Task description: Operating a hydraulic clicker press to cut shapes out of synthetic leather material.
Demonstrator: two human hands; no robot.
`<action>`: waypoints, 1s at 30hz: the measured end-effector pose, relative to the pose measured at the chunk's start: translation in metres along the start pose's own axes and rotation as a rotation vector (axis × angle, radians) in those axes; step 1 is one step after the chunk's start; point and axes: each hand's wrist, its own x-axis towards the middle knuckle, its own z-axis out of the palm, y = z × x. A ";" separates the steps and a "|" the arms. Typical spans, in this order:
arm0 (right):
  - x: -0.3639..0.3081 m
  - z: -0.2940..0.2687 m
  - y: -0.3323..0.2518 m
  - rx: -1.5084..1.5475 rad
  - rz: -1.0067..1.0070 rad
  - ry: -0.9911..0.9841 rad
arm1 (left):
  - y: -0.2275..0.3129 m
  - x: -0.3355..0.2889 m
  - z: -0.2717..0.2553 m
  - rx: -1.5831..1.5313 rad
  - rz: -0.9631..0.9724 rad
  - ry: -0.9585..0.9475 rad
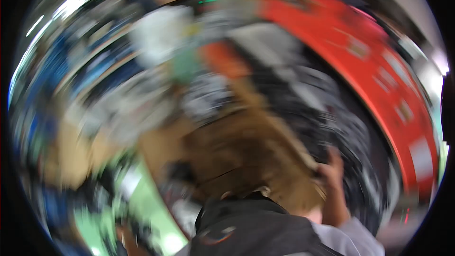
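Motion blurs most of the head view. My right hand (332, 168) is at the right, beside a long heap of dark grey and black bundled material (343, 123). Its thumb and a finger look spread apart, and nothing can be made out between them. I cannot tell whether it touches the heap. Low on the left, part of my left hand (125, 237) shows over a light green surface (147, 194). Dark, smeared items (144, 232) are next to it; its fingers are too blurred to read.
Brown cardboard (237, 147) lies in front of my dark-clad body. A long red panel (341, 42) runs along the right. Shelves with blue items (102, 68) stand at the left, near a white sack-like bundle (161, 33). Grey-white wrapped bundles (128, 109) lie at mid-left.
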 end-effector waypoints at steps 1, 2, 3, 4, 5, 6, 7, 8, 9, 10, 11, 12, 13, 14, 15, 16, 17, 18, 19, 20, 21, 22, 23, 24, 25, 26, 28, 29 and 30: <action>0.029 0.026 0.020 -0.476 -0.442 -0.275 | 0.014 0.004 0.015 0.060 -0.012 -0.058; 0.032 0.054 0.026 -0.411 -0.355 -0.451 | 0.033 0.025 0.046 0.225 0.031 -0.106; 0.049 0.070 0.049 -0.212 -0.580 -0.531 | 0.056 0.050 0.111 0.414 0.090 -0.200; 0.052 0.070 0.044 -0.168 -0.605 -0.554 | 0.072 0.063 0.180 0.587 0.167 -0.277; 0.057 0.052 0.042 -0.183 -0.646 -0.520 | 0.083 0.069 0.258 0.748 0.262 -0.363; 0.062 0.018 0.033 -0.232 -0.640 -0.495 | 0.088 0.067 0.332 0.887 0.371 -0.439; 0.067 -0.024 0.034 -0.299 -0.680 -0.369 | 0.092 0.059 0.406 1.007 0.496 -0.507; 0.072 -0.065 0.039 -0.385 -0.732 -0.207 | 0.096 0.046 0.474 1.104 0.633 -0.566; 0.077 -0.099 0.043 -0.467 -0.780 -0.067 | 0.106 0.030 0.532 1.179 0.779 -0.601; 0.066 -0.144 0.047 -0.574 -0.760 0.021 | 0.089 0.017 0.568 1.246 0.884 -0.622; 0.057 -0.178 0.055 -0.683 -0.747 0.122 | 0.079 0.005 0.590 1.298 0.993 -0.619; 0.051 -0.209 0.060 -0.768 -0.722 0.190 | 0.074 -0.007 0.604 1.338 1.101 -0.595; 0.047 -0.240 0.065 -0.852 -0.702 0.242 | 0.066 -0.018 0.611 1.368 1.203 -0.556; 0.047 -0.271 0.069 -0.914 -0.668 0.266 | 0.060 -0.029 0.614 1.394 1.301 -0.504; 0.048 -0.303 0.071 -0.974 -0.643 0.292 | 0.056 -0.041 0.618 1.411 1.404 -0.446; 0.050 -0.334 0.074 -1.039 -0.596 0.300 | 0.050 -0.056 0.618 1.426 1.504 -0.380; 0.057 -0.362 0.079 -1.100 -0.553 0.299 | 0.035 -0.098 0.646 1.261 1.276 -0.600; 0.069 -0.387 0.084 -1.126 -0.537 0.277 | 0.021 -0.109 0.673 1.130 1.390 -0.692; 0.083 -0.413 0.090 -1.154 -0.515 0.257 | 0.006 -0.122 0.704 0.998 1.499 -0.788; 0.091 -0.440 0.102 -1.181 -0.472 0.249 | -0.036 -0.194 0.734 0.840 1.369 -0.940; 0.106 -0.461 0.114 -1.178 -0.484 0.256 | -0.065 -0.250 0.753 0.880 1.549 -0.960; 0.124 -0.471 0.116 -1.195 -0.480 0.211 | -0.092 -0.283 0.771 0.820 1.532 -1.046; 0.139 -0.482 0.120 -1.217 -0.461 0.173 | -0.127 -0.337 0.780 0.817 1.462 -1.161; 0.151 -0.492 0.124 -1.228 -0.467 0.130 | -0.160 -0.369 0.795 0.793 1.517 -1.239; 0.161 -0.501 0.129 -1.216 -0.474 0.119 | -0.195 -0.395 0.811 0.830 1.455 -1.288; 0.167 -0.511 0.138 -1.220 -0.468 0.091 | -0.231 -0.430 0.820 0.861 1.473 -1.407; 0.180 -0.524 0.146 -1.214 -0.483 0.040 | -0.294 -0.447 0.847 0.873 1.493 -1.570; 0.183 -0.530 0.150 -1.199 -0.489 0.028 | -0.320 -0.457 0.855 0.902 1.512 -1.648; 0.186 -0.535 0.153 -1.172 -0.512 0.034 | -0.340 -0.466 0.861 0.949 1.497 -1.686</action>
